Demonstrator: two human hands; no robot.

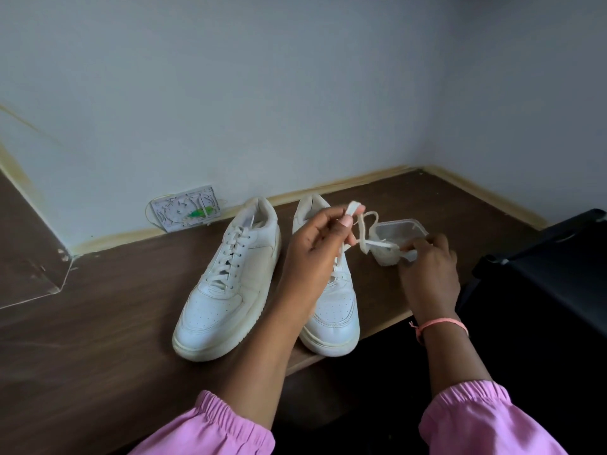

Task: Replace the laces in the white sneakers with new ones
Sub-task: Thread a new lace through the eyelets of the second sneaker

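- Step in hand: handling a loose lace (368, 231) beside right sneaker (331, 284); left sneaker (226, 284) fully laced.
- Left hand (315, 254): pinching lace end, raised.
- Right hand (430, 267): pinching lace at plastic container (399, 231) (old or new: cannot tell).
- Next, probably: straighten lace, then thread or stow.

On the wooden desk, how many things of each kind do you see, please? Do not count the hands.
White sneakers: 2, left one and right one
Loose lace, held by both hands: 1
Clear plastic container: 1
White panel against the wall: 1
Total: 5
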